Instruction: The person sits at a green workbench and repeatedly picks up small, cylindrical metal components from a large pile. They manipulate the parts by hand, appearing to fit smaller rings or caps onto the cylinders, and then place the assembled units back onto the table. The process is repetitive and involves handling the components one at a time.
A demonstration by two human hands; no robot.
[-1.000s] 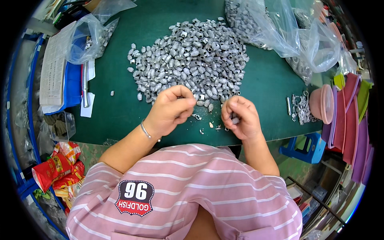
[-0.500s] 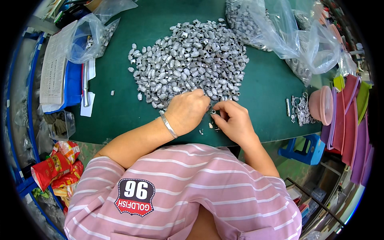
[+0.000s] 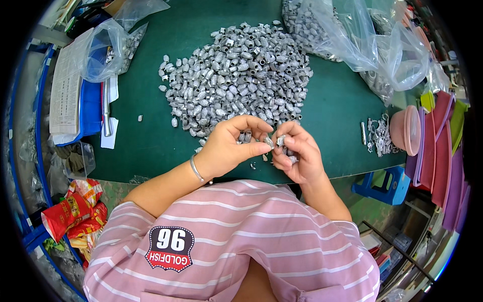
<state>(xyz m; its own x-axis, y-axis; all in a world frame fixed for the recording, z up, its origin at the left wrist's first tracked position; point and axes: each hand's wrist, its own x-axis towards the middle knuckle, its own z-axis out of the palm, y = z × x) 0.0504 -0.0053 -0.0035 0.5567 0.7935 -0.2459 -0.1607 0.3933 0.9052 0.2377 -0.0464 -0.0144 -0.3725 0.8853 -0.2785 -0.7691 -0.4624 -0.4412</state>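
Observation:
A broad pile of small grey metal barrel-shaped beads (image 3: 236,75), hollow at the ends, lies on the green table. At its near edge my left hand (image 3: 234,141) pinches one metal bead (image 3: 269,142) between thumb and forefinger; a silver bangle circles that wrist. Close beside it, my right hand (image 3: 300,151) holds a bead (image 3: 280,141) at its fingertips, with more beads (image 3: 292,155) in its curled fingers. The two fingertip beads are nearly touching. Small pale scraps (image 3: 253,165) lie on the table just below the hands.
Clear plastic bags (image 3: 372,50) of metal parts stand at the far right. A pink tub (image 3: 405,130) sits right, next to silver clasp-like pieces (image 3: 378,136). Papers (image 3: 68,80) on a blue tray (image 3: 91,108) lie left. A blue stool (image 3: 385,186) stands below the table's right edge.
Both hands have turned and opened up from closed poses over the pile's near edge. Beads now show in the fingers of each, and the right hand's palm faces up more.

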